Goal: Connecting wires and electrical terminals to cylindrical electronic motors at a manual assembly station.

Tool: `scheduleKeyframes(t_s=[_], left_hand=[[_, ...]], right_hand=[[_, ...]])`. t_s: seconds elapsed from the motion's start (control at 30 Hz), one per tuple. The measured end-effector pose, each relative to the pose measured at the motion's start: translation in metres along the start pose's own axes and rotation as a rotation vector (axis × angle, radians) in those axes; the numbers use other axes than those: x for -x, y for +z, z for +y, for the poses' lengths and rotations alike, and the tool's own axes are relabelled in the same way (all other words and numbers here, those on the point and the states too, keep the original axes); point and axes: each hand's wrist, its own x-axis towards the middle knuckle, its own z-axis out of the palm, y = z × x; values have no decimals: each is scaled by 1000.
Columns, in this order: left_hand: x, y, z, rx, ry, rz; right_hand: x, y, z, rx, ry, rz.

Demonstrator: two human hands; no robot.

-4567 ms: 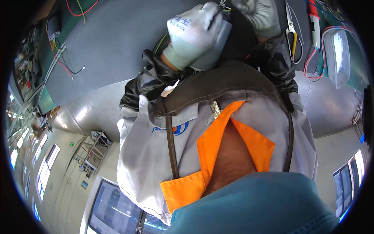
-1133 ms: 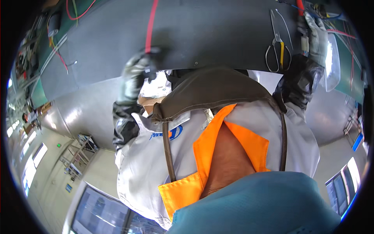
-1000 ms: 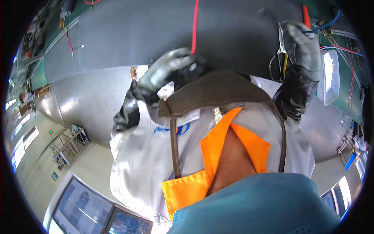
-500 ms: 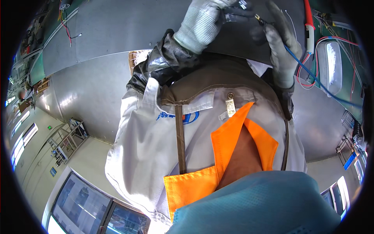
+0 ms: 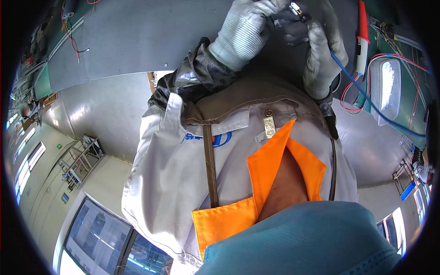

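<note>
A blue cable (image 5: pixel 343 68), thin and smooth, is gripped in my right hand (image 5: pixel 322 64), whose fingers curl round it so that the glove hides a stretch. Above them, at the top of the frame right of centre, sits a small connector (image 5: pixel 297 8), silvery at one side and dark at the other. It lies between my two hands, close to the fingertips of my left hand (image 5: pixel 242 34); those fingers are bent, but I cannot tell whether they grip it. The cable leaves below my right palm and slants down toward the right edge. Beyond, in the upper right, are a red-and-white tool (image 5: pixel 363 27), and a translucent tray (image 5: pixel 378 98) on the dark worktop (image 5: pixel 133 41). Farther off, a metal rack (image 5: pixel 82 162) stands at lower left, near a large window (image 5: pixel 94 231).
</note>
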Motion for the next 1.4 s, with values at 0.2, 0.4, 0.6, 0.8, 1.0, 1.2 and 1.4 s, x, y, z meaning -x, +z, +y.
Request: scheduleKeyframes(t_s=[0.2,0.4,0.6,0.8,1.0,1.2,1.4], left_hand=[[-10,9,-1,339,-377,129],[-2,3,-17,632,-444,168],[5,44,-42,976,-402,26],[7,46,-57,1007,-450,152],[16,23,-51,1053,-383,166],[20,9,-19,1030,-411,248],[25,0,-2,954,-446,162]], right_hand=[[-18,-9,4,216,-112,-26],[-14,12,2,119,-27,-25],[-11,-30,-7,-41,189,-191],[-31,-201,-9,1541,-291,80],[-90,-266,10,1444,-60,234],[-141,-122,-22,443,-14,-230],[-202,-41,-19,492,99,-377]])
